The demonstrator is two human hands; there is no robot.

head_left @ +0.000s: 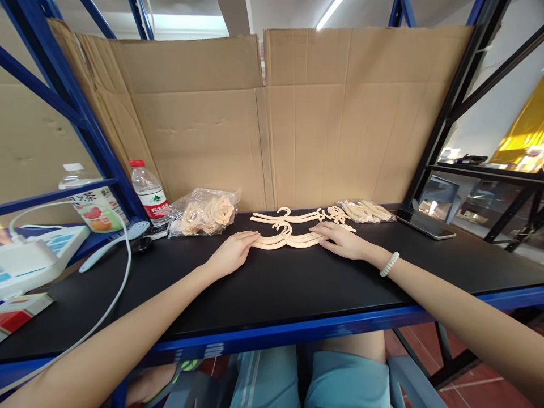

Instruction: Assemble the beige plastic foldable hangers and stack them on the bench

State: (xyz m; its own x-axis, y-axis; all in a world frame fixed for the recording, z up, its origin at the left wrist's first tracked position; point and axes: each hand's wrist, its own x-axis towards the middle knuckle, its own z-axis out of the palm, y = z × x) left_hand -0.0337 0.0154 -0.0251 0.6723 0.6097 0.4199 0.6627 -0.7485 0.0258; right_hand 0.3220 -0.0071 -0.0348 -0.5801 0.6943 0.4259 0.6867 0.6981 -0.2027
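Note:
Several pale, cream-coloured clothes hangers (272, 243) lie together flat on the black tabletop, their hooks pointing away from me. My left hand (232, 252) is closed at their left end, fingers close together; its hold is partly hidden. At the right end, my right hand (342, 241) has its fingers over the hanger arms and its thumb on the near side. Just behind lies another small group of hangers (297, 217). Beside it, near my right hand, is a little heap of pale curled pieces (337, 213).
Clear plastic bags of pale pieces, one on the left (208, 214) and one on the right (368, 211), lie along the cardboard wall (365, 113). A phone (425, 224) is at right. Leftward are a red-capped bottle (148, 192), a brush (114, 243) and a white cable (127, 255).

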